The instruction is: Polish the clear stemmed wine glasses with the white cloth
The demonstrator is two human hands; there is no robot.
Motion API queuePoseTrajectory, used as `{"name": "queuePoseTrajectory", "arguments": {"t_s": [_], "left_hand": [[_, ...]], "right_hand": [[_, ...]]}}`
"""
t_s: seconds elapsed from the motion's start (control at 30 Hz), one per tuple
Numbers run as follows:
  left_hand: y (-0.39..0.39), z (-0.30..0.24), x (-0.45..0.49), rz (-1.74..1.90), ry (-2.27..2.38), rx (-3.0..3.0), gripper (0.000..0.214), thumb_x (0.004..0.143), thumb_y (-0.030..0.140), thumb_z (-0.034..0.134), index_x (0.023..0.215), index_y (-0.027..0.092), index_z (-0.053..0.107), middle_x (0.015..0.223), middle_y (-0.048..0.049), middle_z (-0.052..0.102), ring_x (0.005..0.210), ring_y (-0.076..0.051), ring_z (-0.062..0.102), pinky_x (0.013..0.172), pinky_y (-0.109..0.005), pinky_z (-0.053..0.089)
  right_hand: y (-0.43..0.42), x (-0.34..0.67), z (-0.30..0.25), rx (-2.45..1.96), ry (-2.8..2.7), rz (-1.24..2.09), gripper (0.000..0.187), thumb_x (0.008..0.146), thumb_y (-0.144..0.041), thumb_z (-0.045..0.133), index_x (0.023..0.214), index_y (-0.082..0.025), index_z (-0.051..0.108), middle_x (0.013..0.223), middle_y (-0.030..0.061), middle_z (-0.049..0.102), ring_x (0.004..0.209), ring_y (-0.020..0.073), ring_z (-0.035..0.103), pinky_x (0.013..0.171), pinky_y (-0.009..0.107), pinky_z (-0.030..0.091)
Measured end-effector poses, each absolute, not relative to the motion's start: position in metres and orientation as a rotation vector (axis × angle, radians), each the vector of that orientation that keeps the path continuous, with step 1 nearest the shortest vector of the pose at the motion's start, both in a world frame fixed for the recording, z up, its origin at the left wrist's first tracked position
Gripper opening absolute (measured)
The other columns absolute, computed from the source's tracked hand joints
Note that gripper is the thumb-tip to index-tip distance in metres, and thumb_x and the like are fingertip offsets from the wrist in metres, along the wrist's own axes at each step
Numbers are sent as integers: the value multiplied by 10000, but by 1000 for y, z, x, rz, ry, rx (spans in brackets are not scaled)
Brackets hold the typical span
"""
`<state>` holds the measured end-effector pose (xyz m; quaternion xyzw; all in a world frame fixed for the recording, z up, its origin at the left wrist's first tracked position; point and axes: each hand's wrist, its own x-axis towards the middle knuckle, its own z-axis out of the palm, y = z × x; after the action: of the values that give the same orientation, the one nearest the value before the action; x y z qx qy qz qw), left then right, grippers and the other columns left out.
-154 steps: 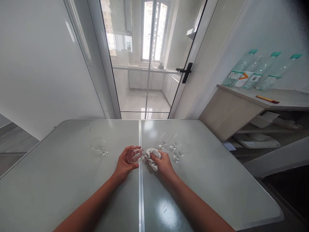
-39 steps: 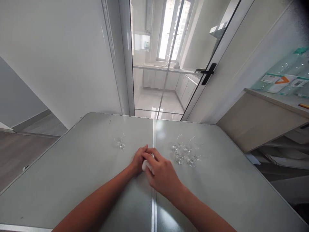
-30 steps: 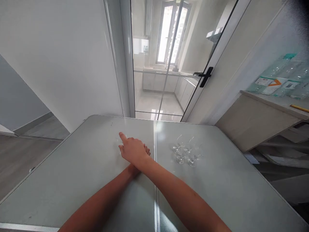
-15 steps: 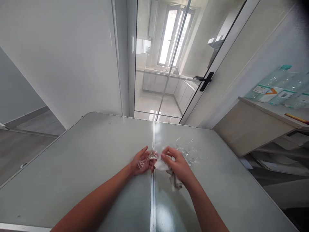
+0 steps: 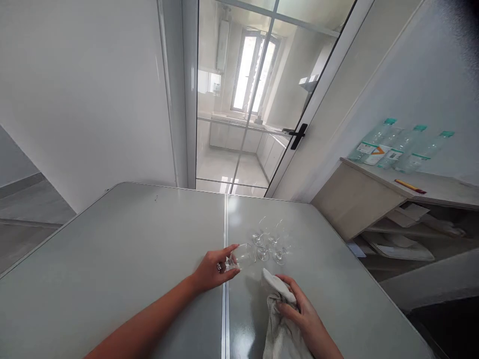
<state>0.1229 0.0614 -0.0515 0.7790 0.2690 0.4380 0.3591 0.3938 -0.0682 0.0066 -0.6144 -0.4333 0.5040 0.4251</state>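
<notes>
My left hand (image 5: 215, 269) is closed round the stem of a clear stemmed glass (image 5: 241, 256), which lies tilted with its bowl pointing right, just above the grey table (image 5: 112, 259). My right hand (image 5: 305, 319) is closed on a white cloth (image 5: 279, 319) near the table's front edge, the cloth hanging down from the fingers. Several more clear stemmed glasses (image 5: 271, 242) stand in a cluster just beyond the held glass, to the right of the table's centre seam.
A glass door (image 5: 247, 99) with a black handle (image 5: 297, 135) stands behind the table. To the right is a wooden shelf unit (image 5: 374, 194) with three plastic water bottles (image 5: 400, 147) and a pencil (image 5: 409, 186) on top.
The single glass that stood left of the seam is now in my left hand. My right hand has drawn back toward me with the cloth, away from the glass.
</notes>
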Motion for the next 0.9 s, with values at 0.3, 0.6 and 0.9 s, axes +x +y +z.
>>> {"name": "queuePoseTrajectory", "arguments": {"t_s": [0.3,0.6,0.9], "left_hand": [[46,-47,128,1070,628,2860,624,973,406,613,1514,164,416,884,-33,766,631,-159,705,564,-275,521],[40,-47,134,1126,644,2819,641,948,426,641,1490,157,430,881,-45,775,632,-180,723,573,-297,531],[41,-44,134,1239,544,2800,696,914,381,651,1507,120,399,857,-46,769,570,-171,688,504,-294,488]], "right_hand": [[-74,405,1,-1794,-846,616,562,768,-726,695,781,-166,742,909,97,732,792,248,662,666,285,518],[-63,337,-9,-1627,-1346,560,446,955,-599,558,1062,-188,694,797,68,721,657,224,647,613,294,536],[-64,353,8,-1303,-1728,775,486,1025,-412,520,1475,-274,399,1112,86,725,939,249,736,824,341,602]]}}
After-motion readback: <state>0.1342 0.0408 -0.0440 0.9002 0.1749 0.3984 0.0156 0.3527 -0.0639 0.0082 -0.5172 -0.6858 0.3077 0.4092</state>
